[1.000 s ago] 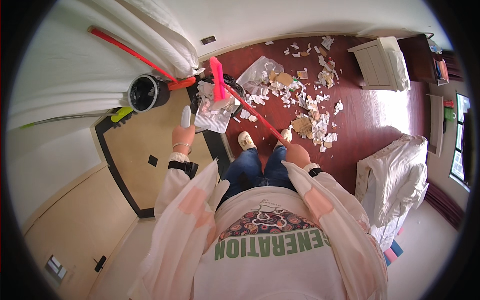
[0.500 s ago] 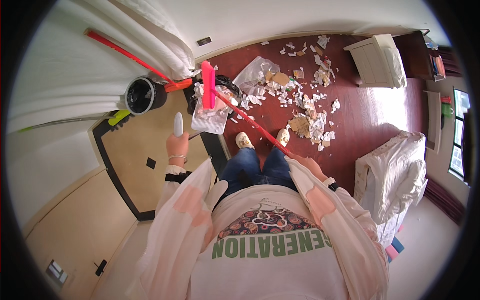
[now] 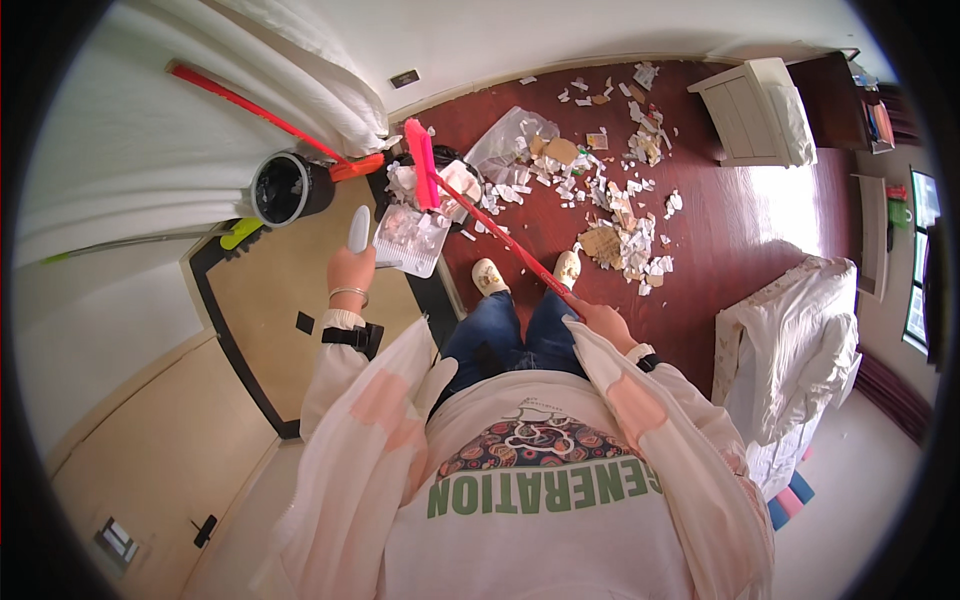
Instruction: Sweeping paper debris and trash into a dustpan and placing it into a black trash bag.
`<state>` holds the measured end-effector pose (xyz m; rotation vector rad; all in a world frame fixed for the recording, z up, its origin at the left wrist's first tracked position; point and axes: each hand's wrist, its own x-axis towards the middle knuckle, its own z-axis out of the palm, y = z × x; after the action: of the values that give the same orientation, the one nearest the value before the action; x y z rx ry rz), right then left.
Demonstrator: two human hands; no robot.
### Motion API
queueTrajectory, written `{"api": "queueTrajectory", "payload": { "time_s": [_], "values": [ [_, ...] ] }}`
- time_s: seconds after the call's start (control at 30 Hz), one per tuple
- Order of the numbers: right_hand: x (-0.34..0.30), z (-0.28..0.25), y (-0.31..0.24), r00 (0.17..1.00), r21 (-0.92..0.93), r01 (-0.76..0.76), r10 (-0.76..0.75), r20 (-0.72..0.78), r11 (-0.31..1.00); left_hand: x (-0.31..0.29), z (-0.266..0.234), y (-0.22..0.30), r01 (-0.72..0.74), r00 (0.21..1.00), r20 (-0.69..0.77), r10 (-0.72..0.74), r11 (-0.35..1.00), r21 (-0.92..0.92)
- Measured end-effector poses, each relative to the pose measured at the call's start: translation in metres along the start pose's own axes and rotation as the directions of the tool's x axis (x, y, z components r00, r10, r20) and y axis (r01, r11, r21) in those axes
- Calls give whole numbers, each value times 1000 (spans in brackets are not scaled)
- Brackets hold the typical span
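Observation:
My left hand (image 3: 352, 275) is closed round the pale handle (image 3: 359, 230) of a white ribbed dustpan (image 3: 425, 262), held low before me. Scraps of torn paper lie in the pan, and more pale litter sits against its far edge. In my right hand (image 3: 603, 322) is the red stick of a broom (image 3: 505, 240), slanting away to the left. Its pink head (image 3: 422, 165) is over the litter at the pan's far side; whether it touches the scraps, I cannot tell. A black plastic bag (image 3: 450, 156) is partly hidden behind the broom head.
Torn paper and cardboard (image 3: 602, 245) lie across the red floor, with a clear plastic bag (image 3: 515, 140) among them. At left stand a black bin (image 3: 290, 190), an orange-headed broom (image 3: 357, 168) and a green brush (image 3: 238, 235). White furniture (image 3: 745, 115) and a covered bed (image 3: 780, 340) are at right.
The dustpan has shifted slightly left and tilted, and more scraps show in it. The pink broom head has moved a little right and turned.

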<state>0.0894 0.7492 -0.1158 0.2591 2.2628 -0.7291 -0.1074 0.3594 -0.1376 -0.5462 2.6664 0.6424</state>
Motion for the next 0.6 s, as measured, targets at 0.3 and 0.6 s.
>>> {"api": "queueTrajectory", "payload": {
  "time_s": [0.3, 0.6],
  "values": [
    [6, 44, 67, 991, 432, 79, -117, 62, 899, -30, -15, 32, -62, 998, -34, 61, 998, -31],
    [-2, 12, 0, 999, -27, -5, 7, 54, 1000, -29, -7, 17, 47, 999, 27, -46, 999, -28]
  ]
}}
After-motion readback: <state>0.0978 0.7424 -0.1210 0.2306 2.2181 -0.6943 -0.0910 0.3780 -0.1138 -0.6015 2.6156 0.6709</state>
